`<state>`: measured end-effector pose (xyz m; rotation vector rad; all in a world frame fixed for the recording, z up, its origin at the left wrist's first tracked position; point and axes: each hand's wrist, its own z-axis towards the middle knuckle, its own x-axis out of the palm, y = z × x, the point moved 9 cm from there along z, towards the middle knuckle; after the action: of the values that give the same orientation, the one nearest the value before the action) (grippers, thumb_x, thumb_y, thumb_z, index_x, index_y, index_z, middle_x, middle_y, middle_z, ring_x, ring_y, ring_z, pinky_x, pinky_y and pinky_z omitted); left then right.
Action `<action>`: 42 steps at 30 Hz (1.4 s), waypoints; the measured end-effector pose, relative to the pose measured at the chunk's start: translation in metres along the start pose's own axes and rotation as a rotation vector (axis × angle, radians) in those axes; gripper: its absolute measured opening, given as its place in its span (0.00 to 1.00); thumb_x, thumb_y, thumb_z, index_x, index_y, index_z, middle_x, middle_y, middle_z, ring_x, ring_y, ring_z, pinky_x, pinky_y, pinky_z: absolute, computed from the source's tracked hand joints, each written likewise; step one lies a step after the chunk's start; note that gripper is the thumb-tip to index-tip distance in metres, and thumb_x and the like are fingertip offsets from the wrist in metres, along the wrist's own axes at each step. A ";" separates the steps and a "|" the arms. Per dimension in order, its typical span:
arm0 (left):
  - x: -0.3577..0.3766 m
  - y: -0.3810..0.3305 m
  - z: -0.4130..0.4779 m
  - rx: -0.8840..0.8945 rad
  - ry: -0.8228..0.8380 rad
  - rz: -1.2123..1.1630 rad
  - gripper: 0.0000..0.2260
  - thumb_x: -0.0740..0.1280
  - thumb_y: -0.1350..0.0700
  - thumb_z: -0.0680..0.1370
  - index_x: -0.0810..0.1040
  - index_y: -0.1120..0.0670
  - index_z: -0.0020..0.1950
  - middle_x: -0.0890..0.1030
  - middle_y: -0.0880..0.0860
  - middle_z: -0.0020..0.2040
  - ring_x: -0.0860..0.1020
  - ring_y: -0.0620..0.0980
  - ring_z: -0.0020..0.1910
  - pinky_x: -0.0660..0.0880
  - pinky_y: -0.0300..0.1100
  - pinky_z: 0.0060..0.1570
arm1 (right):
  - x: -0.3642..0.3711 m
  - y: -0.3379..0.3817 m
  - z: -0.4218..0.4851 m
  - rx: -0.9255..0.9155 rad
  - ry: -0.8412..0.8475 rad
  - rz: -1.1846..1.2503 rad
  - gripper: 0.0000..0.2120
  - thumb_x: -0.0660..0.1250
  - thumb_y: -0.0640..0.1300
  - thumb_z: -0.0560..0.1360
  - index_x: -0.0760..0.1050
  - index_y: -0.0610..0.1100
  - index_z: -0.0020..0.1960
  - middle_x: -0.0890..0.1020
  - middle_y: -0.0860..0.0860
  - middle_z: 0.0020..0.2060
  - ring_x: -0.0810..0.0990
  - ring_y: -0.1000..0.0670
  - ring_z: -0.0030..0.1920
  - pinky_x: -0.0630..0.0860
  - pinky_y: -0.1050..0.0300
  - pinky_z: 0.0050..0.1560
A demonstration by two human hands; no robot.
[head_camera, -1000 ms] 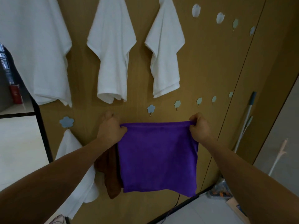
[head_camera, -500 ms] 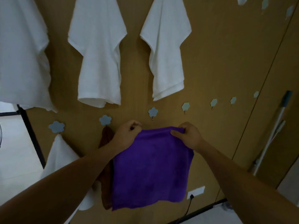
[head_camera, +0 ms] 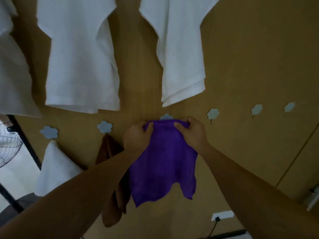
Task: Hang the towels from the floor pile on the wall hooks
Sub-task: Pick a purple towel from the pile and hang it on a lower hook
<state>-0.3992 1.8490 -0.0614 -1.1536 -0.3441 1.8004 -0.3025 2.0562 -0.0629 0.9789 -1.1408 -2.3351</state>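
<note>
A purple towel (head_camera: 164, 163) hangs in front of the wooden wall, bunched at its top edge. My left hand (head_camera: 137, 137) and my right hand (head_camera: 194, 133) both grip that top edge, close together, right below a pale blue flower-shaped hook (head_camera: 166, 116). The hook's lower part is hidden behind the towel. To the left a brown towel (head_camera: 112, 169) hangs from another flower hook (head_camera: 104, 126). A white towel (head_camera: 55, 168) hangs under the leftmost lower hook (head_camera: 49, 131).
Large white towels (head_camera: 81, 57) (head_camera: 179, 49) hang from an upper row. Bare hexagonal hooks (head_camera: 212, 113) (head_camera: 256, 109) (head_camera: 289, 107) run to the right. A wall socket with a black plug (head_camera: 221, 215) sits low. A fan grille (head_camera: 8, 145) and black frame stand at left.
My hands have drawn together, bunching the towel's top edge, and have risen to the flower hook. The view has moved closer to the wall.
</note>
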 end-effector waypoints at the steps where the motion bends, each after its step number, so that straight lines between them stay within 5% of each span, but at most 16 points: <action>1: 0.001 0.000 0.003 -0.024 -0.035 0.031 0.20 0.60 0.42 0.79 0.72 0.53 0.33 0.74 0.49 0.29 0.73 0.47 0.30 0.64 0.39 0.28 | 0.003 -0.001 0.005 -0.008 -0.033 -0.029 0.10 0.70 0.53 0.74 0.79 0.46 0.47 0.83 0.51 0.41 0.80 0.52 0.43 0.76 0.57 0.46; 5: 0.010 0.010 0.000 -0.109 -0.132 0.158 0.19 0.58 0.41 0.80 0.78 0.55 0.46 0.78 0.51 0.37 0.71 0.47 0.34 0.64 0.41 0.33 | 0.021 -0.019 0.010 0.013 -0.081 -0.137 0.15 0.68 0.55 0.76 0.79 0.44 0.53 0.84 0.47 0.44 0.81 0.47 0.43 0.78 0.51 0.45; 8: 0.021 0.018 -0.008 -0.150 -0.135 0.152 0.18 0.58 0.41 0.80 0.76 0.54 0.43 0.76 0.48 0.34 0.70 0.46 0.32 0.62 0.40 0.30 | 0.032 -0.037 0.003 0.058 -0.064 -0.183 0.15 0.66 0.56 0.76 0.78 0.45 0.51 0.83 0.49 0.39 0.81 0.48 0.40 0.79 0.51 0.42; 15: 0.071 0.044 -0.013 -0.265 0.255 0.033 0.17 0.67 0.48 0.77 0.75 0.57 0.32 0.74 0.50 0.28 0.70 0.42 0.28 0.65 0.29 0.25 | 0.046 -0.058 0.000 0.203 0.046 -0.131 0.15 0.68 0.57 0.74 0.78 0.44 0.47 0.83 0.49 0.42 0.81 0.48 0.44 0.79 0.50 0.46; 19: 0.077 0.021 -0.013 -0.179 0.281 0.184 0.14 0.66 0.42 0.74 0.79 0.52 0.39 0.80 0.49 0.35 0.78 0.47 0.38 0.73 0.39 0.36 | 0.039 -0.049 0.001 0.195 0.020 -0.301 0.20 0.71 0.60 0.69 0.74 0.44 0.48 0.81 0.48 0.43 0.80 0.46 0.47 0.78 0.48 0.49; 22: 0.057 -0.001 -0.022 0.025 0.047 0.570 0.17 0.67 0.41 0.70 0.75 0.51 0.51 0.80 0.50 0.46 0.75 0.53 0.49 0.69 0.48 0.49 | 0.032 -0.023 -0.005 -0.057 -0.140 -0.567 0.19 0.71 0.55 0.69 0.75 0.45 0.55 0.77 0.47 0.50 0.74 0.45 0.53 0.71 0.47 0.55; 24: 0.055 -0.019 -0.031 0.236 -0.037 0.651 0.19 0.71 0.47 0.69 0.76 0.53 0.56 0.79 0.53 0.49 0.75 0.56 0.49 0.70 0.50 0.49 | 0.040 -0.009 -0.012 -0.255 -0.151 -0.460 0.13 0.71 0.45 0.71 0.79 0.45 0.55 0.78 0.46 0.48 0.76 0.45 0.50 0.74 0.46 0.52; 27: 0.058 -0.031 -0.037 0.459 -0.041 0.430 0.19 0.72 0.59 0.71 0.78 0.59 0.62 0.81 0.57 0.51 0.79 0.56 0.48 0.75 0.48 0.47 | 0.052 -0.014 -0.020 -0.328 -0.049 -0.165 0.12 0.64 0.37 0.76 0.81 0.43 0.58 0.81 0.46 0.48 0.80 0.49 0.47 0.78 0.49 0.49; 29: 0.065 -0.025 -0.034 0.367 0.139 0.143 0.17 0.65 0.62 0.76 0.75 0.60 0.66 0.81 0.55 0.52 0.79 0.47 0.50 0.74 0.37 0.52 | 0.056 -0.022 -0.025 -0.339 0.000 -0.075 0.15 0.61 0.38 0.78 0.78 0.43 0.63 0.83 0.48 0.53 0.81 0.52 0.51 0.78 0.52 0.56; 31: 0.072 -0.018 -0.036 0.250 0.233 -0.031 0.14 0.62 0.60 0.78 0.75 0.58 0.64 0.78 0.43 0.41 0.76 0.32 0.42 0.69 0.23 0.44 | 0.065 -0.033 -0.030 -0.311 0.122 -0.019 0.20 0.58 0.44 0.79 0.72 0.46 0.70 0.80 0.51 0.61 0.79 0.55 0.58 0.74 0.57 0.63; 34: 0.084 -0.004 -0.042 0.073 0.311 -0.261 0.10 0.65 0.57 0.77 0.74 0.46 0.56 0.76 0.36 0.42 0.74 0.26 0.43 0.69 0.20 0.41 | 0.078 -0.050 -0.033 -0.134 0.295 0.148 0.24 0.61 0.46 0.77 0.67 0.50 0.73 0.78 0.54 0.63 0.76 0.58 0.62 0.71 0.58 0.65; 36: 0.093 0.004 -0.048 -0.012 0.390 -0.317 0.13 0.68 0.58 0.76 0.71 0.43 0.54 0.75 0.36 0.46 0.75 0.30 0.44 0.70 0.22 0.41 | 0.082 -0.058 -0.032 -0.040 0.345 0.185 0.25 0.64 0.40 0.75 0.68 0.51 0.71 0.79 0.57 0.58 0.77 0.60 0.57 0.73 0.58 0.62; 39: 0.103 0.017 -0.050 -0.088 0.470 -0.276 0.15 0.69 0.60 0.75 0.72 0.55 0.60 0.78 0.48 0.51 0.77 0.43 0.48 0.73 0.31 0.41 | 0.082 -0.063 -0.031 0.070 0.419 0.195 0.25 0.65 0.38 0.73 0.68 0.49 0.69 0.78 0.56 0.56 0.77 0.59 0.54 0.75 0.57 0.59; 42: 0.104 0.025 -0.054 -0.187 0.512 -0.449 0.15 0.67 0.64 0.73 0.76 0.59 0.59 0.81 0.57 0.52 0.80 0.55 0.50 0.78 0.45 0.49 | 0.084 -0.065 -0.035 0.113 0.489 0.184 0.25 0.67 0.40 0.73 0.66 0.49 0.68 0.77 0.58 0.55 0.77 0.59 0.52 0.72 0.67 0.49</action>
<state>-0.3805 1.9082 -0.1636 -1.4821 -0.4294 1.0575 -0.3373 2.0283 -0.1656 1.3285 -1.1081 -1.7660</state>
